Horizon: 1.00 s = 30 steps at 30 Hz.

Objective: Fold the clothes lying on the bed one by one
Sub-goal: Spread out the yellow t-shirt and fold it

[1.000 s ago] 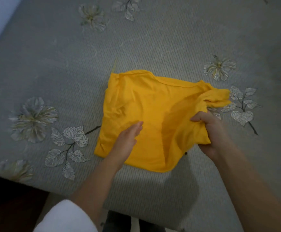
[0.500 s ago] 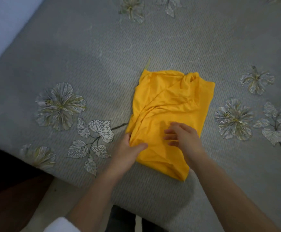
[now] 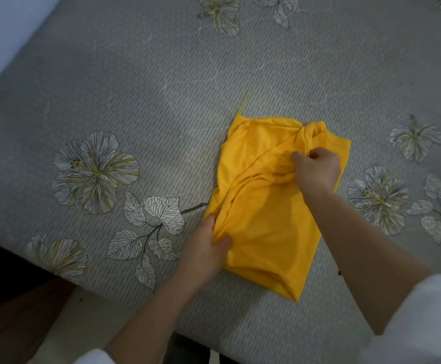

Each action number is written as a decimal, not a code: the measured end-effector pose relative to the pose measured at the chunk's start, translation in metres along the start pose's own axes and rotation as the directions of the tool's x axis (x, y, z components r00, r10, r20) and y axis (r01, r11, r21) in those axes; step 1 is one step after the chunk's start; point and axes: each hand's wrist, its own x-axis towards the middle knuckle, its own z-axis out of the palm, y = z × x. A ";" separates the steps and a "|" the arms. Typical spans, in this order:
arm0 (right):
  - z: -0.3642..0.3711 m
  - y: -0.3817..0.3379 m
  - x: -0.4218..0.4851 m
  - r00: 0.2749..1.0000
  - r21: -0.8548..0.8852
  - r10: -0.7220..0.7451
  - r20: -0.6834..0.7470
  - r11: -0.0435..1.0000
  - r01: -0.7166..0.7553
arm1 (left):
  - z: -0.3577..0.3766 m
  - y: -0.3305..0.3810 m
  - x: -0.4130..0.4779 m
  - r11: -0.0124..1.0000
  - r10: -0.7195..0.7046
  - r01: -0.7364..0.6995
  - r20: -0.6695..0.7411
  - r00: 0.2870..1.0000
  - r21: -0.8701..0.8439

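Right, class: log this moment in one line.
folding yellow garment | left hand grips its left edge | right hand grips bunched cloth near its top | on floral bedspread

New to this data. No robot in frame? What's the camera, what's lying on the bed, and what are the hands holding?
There is no machine here: a person works with two bare hands. Every picture comes from one wide-angle camera worn on the person's head, looking forward and down, so the arms enter from the bottom. The surface is a bed, its grey cover printed with flowers and leaves. On it lies one yellow garment, partly folded and wrinkled. The left hand grips its left edge. The right hand pinches a bunch of cloth near its far end. A loose yellow thread sticks out beyond the far corner. A white sleeve shows at the lower right.
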 end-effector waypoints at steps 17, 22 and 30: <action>-0.022 0.015 -0.018 0.987 -0.070 -0.120 0.109 0.989 0.128 | -0.028 -0.017 -0.013 0.996 -0.083 0.091 -0.220 0.972 0.026; -0.041 0.069 -0.041 0.972 -0.068 0.236 -0.005 0.970 -0.235 | -0.015 -0.010 -0.008 0.976 -0.180 0.185 -0.052 0.982 0.114; -0.074 0.076 -0.037 0.777 -0.011 0.381 0.500 0.901 -0.435 | -0.060 0.006 -0.008 0.938 -0.319 0.293 -0.129 0.939 -0.188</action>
